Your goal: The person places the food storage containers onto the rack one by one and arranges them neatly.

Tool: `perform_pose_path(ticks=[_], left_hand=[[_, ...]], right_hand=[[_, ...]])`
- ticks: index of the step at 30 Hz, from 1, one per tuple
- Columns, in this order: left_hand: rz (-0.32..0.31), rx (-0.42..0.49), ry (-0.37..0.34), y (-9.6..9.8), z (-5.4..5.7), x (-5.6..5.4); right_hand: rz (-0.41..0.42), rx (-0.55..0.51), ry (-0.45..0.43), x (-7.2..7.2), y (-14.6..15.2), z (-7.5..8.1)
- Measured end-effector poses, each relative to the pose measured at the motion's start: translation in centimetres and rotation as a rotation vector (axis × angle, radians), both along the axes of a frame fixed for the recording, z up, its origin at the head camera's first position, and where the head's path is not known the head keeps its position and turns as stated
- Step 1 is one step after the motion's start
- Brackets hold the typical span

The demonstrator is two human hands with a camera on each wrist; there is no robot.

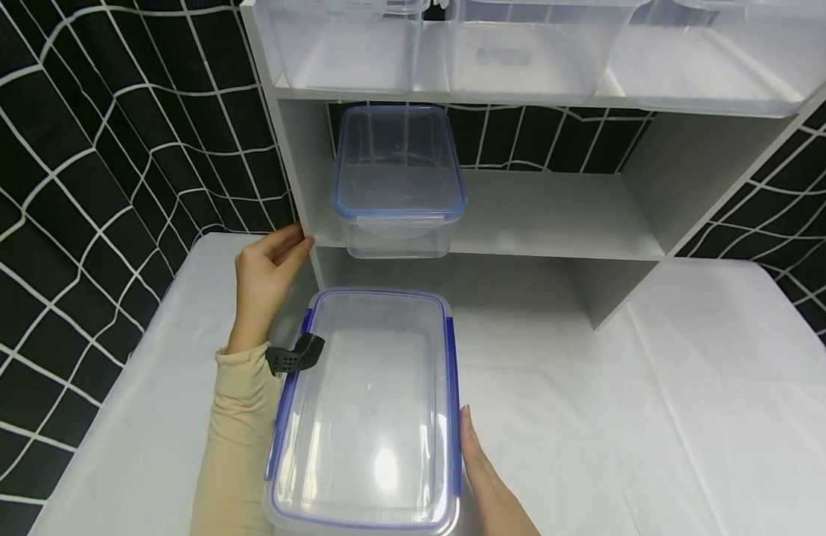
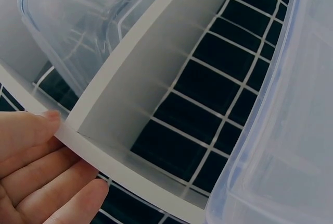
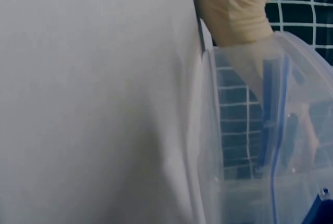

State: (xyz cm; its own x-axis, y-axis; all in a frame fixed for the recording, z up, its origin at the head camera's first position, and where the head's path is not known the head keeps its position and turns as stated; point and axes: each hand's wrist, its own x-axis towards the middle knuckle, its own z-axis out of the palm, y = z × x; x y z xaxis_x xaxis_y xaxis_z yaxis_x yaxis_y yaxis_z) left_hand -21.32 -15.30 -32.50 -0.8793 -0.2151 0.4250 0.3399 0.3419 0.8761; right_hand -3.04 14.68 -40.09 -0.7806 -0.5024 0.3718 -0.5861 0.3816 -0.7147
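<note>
My left hand (image 1: 268,279) pinches the front edge of the shelf's left side panel (image 2: 130,174), thumb and fingers on opposite faces. The dark strap on that wrist overlaps a large clear lidded food container (image 1: 369,402) with blue side latches. Against this container's right side lies my right hand (image 1: 493,476), one straight finger along the wall; its other fingers are hidden. The right wrist view shows the container (image 3: 244,193) beside the white surface, but not the hand. A smaller blue-rimmed clear container (image 1: 399,179) stands at the left of the middle shelf.
Clear bins (image 1: 348,52) line the top shelf board. The white shelf unit (image 1: 560,208) stands on a white-covered table (image 1: 654,417). White netting (image 1: 118,164) over a black backing encloses the sides and back.
</note>
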Motion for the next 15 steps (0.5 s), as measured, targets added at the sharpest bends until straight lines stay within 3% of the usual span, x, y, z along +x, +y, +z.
perform_pose_path(ticks=[5,9,15], left_hand=[[-0.005,-0.015,0.006,0.0,0.0,-0.1],[0.000,-0.029,0.008,0.0,-0.1,0.0],[0.012,-0.042,0.013,0.0,-0.3,-0.1]], right_hand=[[0.037,-0.140,0.147,-0.8,-1.2,-2.3],[0.021,-0.187,0.219,-1.4,-1.7,-3.9],[0.023,-0.211,0.279,-1.9,-2.0,-3.7]])
